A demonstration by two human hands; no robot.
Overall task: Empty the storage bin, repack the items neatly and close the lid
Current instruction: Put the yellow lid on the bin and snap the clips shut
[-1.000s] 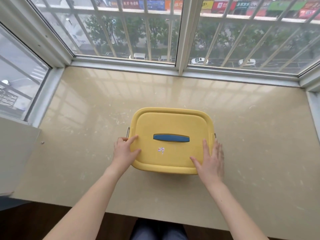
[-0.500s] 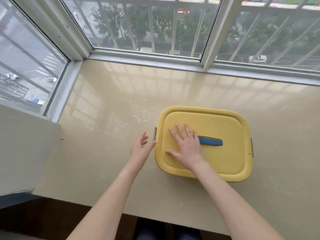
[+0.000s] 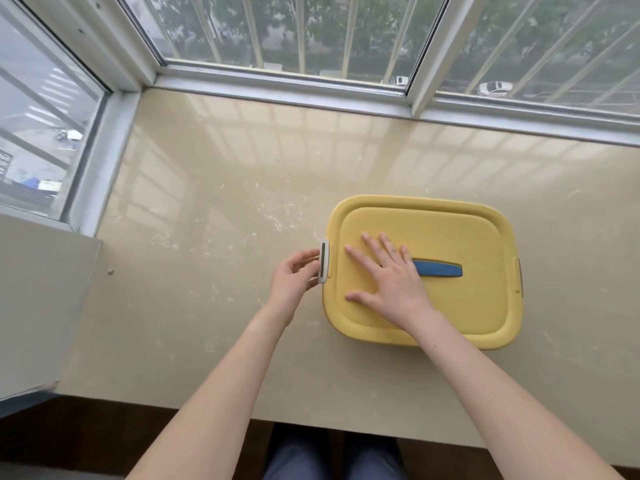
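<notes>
In the head view, the yellow storage bin is sitting on the stone sill toward four o'clock, its lid on. The right hand is lying flat on the lid, fingers spread and holding nothing, probably steadying it. The left hand is curling its fingers round the latch at the lid's nine o'clock edge (likely unclipping it). No label or writing is showing.

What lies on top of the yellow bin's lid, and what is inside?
On the lid rest the right hand, flat, and a blue handle partly under it. The left hand grips the side latch. The closed lid hides the contents.
</notes>
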